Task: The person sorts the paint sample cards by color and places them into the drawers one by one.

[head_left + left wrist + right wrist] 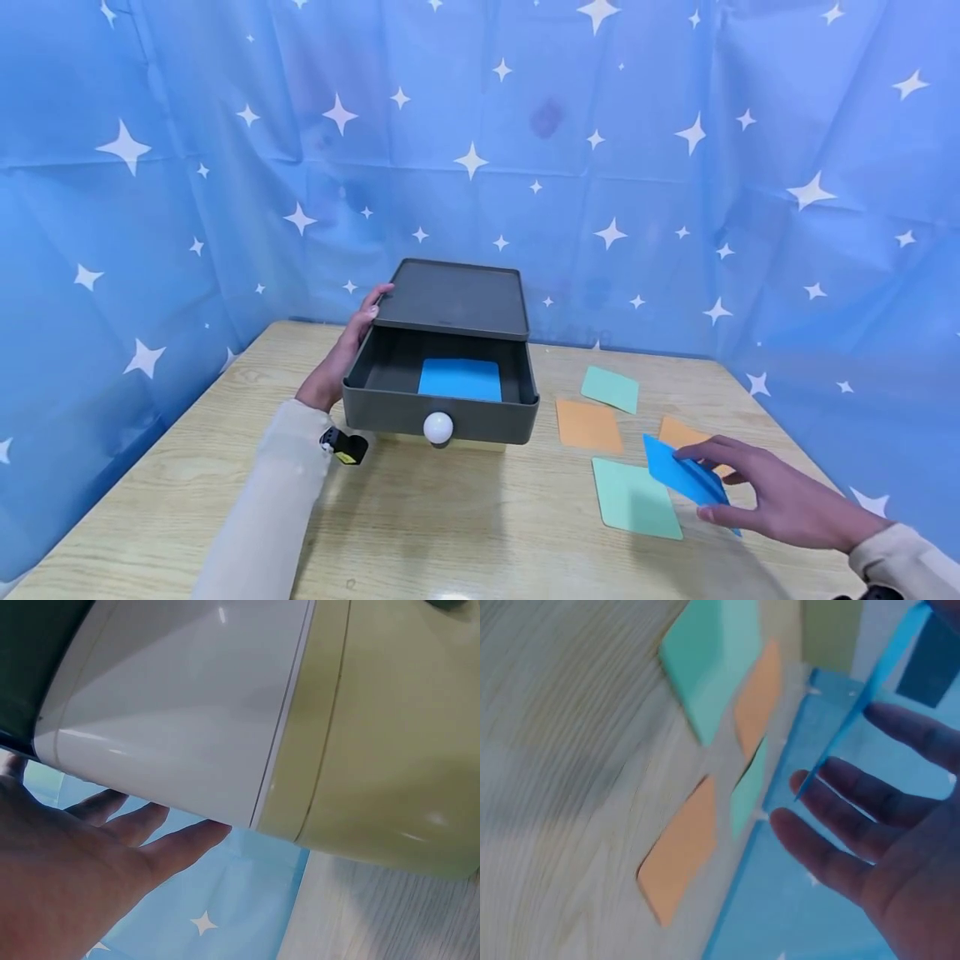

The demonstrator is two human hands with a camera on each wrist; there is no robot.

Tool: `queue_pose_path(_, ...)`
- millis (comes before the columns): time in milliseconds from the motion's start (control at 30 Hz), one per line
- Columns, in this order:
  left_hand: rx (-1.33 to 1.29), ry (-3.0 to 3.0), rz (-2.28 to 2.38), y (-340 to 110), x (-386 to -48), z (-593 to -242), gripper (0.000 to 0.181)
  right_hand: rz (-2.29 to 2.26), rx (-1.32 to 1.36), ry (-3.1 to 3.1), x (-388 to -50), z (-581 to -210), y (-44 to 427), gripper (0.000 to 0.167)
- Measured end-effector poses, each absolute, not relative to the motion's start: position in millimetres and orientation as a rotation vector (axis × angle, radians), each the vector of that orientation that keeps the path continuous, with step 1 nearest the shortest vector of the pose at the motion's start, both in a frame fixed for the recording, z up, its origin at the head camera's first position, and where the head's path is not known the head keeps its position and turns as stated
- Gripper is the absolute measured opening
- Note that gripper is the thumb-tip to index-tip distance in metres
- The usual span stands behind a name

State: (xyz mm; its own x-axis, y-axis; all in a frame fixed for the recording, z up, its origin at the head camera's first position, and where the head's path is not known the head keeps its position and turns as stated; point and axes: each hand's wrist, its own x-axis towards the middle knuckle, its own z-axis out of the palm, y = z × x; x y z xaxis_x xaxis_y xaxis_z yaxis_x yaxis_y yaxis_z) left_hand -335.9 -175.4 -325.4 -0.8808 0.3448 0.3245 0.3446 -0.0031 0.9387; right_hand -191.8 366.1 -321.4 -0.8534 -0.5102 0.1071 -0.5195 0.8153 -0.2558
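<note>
A small drawer cabinet (457,297) with a dark grey top stands on the table. Its grey top drawer (480,422) is pulled out, showing a round white knob (438,427). Inside the drawer lies a blue card (460,379). My left hand (351,342) rests against the cabinet's left side; in the left wrist view its fingers stretch along the white section (172,705), above a yellow one. Off to the right, my right hand (765,492) pinches another blue card (686,473) between thumb and fingers, raised and tilted above the table.
Two green cards (637,497) and two orange cards (588,425) lie on the wooden table (435,533) right of the cabinet. One orange card is partly hidden behind the right hand. A blue star-patterned curtain (480,200) hangs along the back and sides.
</note>
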Motion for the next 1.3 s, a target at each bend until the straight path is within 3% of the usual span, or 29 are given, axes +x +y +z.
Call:
queue_pose_path(733, 0.756, 2.206, 2.091, -175, -337, -326, 0.058, 0.715, 0.957, -2.697, -200, -274, 307, 0.047)
queue_pose_path(1300, 0.780, 2.181, 2.100, -177, -336, -325, 0.057, 0.878, 1.235, -2.554, -219, -231, 238, 0.050)
